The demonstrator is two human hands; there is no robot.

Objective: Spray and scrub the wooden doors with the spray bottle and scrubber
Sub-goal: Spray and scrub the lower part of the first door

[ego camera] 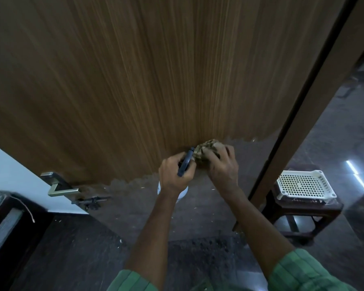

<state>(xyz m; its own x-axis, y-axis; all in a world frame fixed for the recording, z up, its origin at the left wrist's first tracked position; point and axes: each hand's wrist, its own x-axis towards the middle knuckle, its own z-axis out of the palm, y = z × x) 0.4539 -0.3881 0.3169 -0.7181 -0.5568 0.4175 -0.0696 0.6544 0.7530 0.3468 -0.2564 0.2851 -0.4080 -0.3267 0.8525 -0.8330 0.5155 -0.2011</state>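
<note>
1. Both bare forearms are extended forward and upward, with green sleeves (303, 271) pushed back near the elbows.
2. The left hand (174, 173) is held with its back to the camera, its fingers curled round the dark blue trigger head of a white spray bottle (185, 162).
3. The right hand (221, 164) is placed just beside the left, its fingers spread and bent over a crumpled tan scrubber (206, 150).
4. The two hands are nearly touching.
</note>
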